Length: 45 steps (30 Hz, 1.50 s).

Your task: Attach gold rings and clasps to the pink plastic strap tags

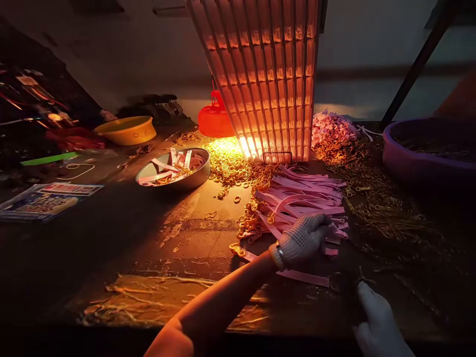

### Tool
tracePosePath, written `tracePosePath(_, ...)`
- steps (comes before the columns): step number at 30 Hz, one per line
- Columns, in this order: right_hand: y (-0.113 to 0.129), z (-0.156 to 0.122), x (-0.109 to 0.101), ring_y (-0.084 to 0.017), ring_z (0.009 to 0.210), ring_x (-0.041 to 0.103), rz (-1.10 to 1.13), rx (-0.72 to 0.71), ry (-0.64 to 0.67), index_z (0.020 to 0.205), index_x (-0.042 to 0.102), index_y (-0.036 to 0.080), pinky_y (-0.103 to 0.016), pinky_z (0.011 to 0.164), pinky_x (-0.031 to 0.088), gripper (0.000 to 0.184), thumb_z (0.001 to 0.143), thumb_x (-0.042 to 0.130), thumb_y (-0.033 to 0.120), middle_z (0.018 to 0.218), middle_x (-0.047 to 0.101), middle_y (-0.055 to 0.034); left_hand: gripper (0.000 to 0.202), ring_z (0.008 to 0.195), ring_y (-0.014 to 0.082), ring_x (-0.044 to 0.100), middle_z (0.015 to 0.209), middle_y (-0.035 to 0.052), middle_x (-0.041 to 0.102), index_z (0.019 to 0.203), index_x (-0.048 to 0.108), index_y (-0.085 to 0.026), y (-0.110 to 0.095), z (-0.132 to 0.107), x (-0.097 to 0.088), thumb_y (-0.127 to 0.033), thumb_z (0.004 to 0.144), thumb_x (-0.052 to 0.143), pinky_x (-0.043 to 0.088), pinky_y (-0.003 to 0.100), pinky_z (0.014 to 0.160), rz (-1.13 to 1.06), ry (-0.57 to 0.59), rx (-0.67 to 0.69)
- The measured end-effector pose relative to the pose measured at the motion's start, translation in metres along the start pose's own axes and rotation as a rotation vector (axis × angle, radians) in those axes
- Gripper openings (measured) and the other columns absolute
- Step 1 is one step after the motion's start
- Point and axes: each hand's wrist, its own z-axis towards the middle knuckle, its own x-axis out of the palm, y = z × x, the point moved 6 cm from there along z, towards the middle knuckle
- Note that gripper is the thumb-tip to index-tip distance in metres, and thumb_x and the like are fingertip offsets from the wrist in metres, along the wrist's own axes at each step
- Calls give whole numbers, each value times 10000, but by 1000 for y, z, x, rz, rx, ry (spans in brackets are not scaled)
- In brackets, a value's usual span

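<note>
My left hand (302, 242), in a white dotted glove, reaches over a pile of pink straps (297, 198) fitted with brass-coloured clasps. Its fingers are curled together near the straps' right ends; whether a strap is between them is hidden. Below it, a single pink strap (305, 277) lies on the table, with its brass clasp (237, 249) at the left end. At the lower right is my right hand (377, 315), also gloved, with its fingers closed around a dark object lost in shadow. That object sits close to the single strap's right end.
Loose brass clasps (232, 166) lie heaped under a red lamp (215, 121), beside a tall ribbed panel (271, 79). A metal bowl (197, 182) of straps stands left, with a yellow basin (126, 131) behind. A purple tub (427, 153) is at right, near more straps (332, 130).
</note>
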Motion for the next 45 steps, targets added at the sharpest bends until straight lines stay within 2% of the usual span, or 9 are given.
tracePosePath(3, 26, 14, -7, -281, 945, 670, 65, -1, 34, 1140, 634, 259, -375, 835, 564, 523, 696, 429, 77, 982, 706, -89, 358, 468, 111, 515, 549, -20, 561, 854, 636, -158, 10, -51, 2, -477, 953, 507, 382, 207, 457, -387, 152, -251)
tracePosePath(7, 54, 33, 7, -245, 893, 657, 32, -18, 194, 1014, 640, 226, -338, 822, 526, 432, 682, 430, 46, 924, 695, -70, 432, 452, 81, 413, 533, -32, 489, 728, 576, -160, 28, -97, -8, -532, 938, 512, 303, 191, 427, -523, 51, -405)
tracePosePath(11, 72, 45, 29, -249, 891, 657, -222, 16, 440, 957, 635, 193, -306, 762, 478, 333, 686, 497, 55, 913, 697, -79, 474, 464, 77, 344, 560, -47, 427, 700, 497, -179, 41, -115, -4, -603, 911, 515, 249, 199, 416, -624, 21, -462)
tracePosePath(15, 85, 46, 39, -232, 837, 651, -413, -61, 516, 1011, 627, 178, -290, 678, 437, 303, 744, 529, 73, 952, 693, -94, 444, 471, 82, 323, 574, -48, 427, 699, 482, -190, 45, -120, 3, -588, 885, 545, 240, 208, 427, -608, 9, -469)
tracePosePath(22, 79, 39, 59, -231, 703, 629, -629, -172, 466, 973, 628, 146, -310, 556, 393, 232, 887, 445, 31, 833, 674, -122, 225, 655, 176, 555, 708, 46, 654, 685, 610, -198, 53, -125, 17, -312, 872, 556, 431, 279, 662, -38, -56, -236)
tracePosePath(29, 74, 34, 45, -210, 753, 676, -577, -85, 465, 1005, 626, 187, -277, 612, 421, 241, 789, 614, 82, 881, 711, -83, 272, 916, 246, 674, 950, 41, 763, 899, 734, -235, 67, -127, 28, -438, 914, 554, 496, 318, 900, -308, 31, -288)
tracePosePath(32, 64, 33, 44, -216, 682, 683, -560, -3, 497, 1095, 602, 224, -271, 560, 394, 376, 744, 662, 103, 803, 722, -54, 250, 961, 281, 673, 991, 61, 768, 926, 765, -249, 76, -133, 34, -452, 851, 641, 477, 377, 978, -270, -57, -313)
tracePosePath(36, 55, 31, 50, -226, 677, 696, -550, 16, 543, 1007, 605, 203, -272, 558, 394, 256, 768, 620, 112, 776, 731, -69, 179, 883, 306, 671, 897, 85, 776, 806, 770, -267, 82, -139, 41, -432, 765, 715, 493, 421, 946, -203, -196, -300)
tracePosePath(45, 54, 11, 55, -251, 665, 695, -557, -221, 661, 951, 582, 131, -301, 511, 396, 168, 794, 525, 155, 774, 699, -106, 220, 711, 228, 663, 776, 53, 751, 744, 731, -260, 43, -116, 49, -340, 871, 570, 496, 294, 736, -50, 127, -142)
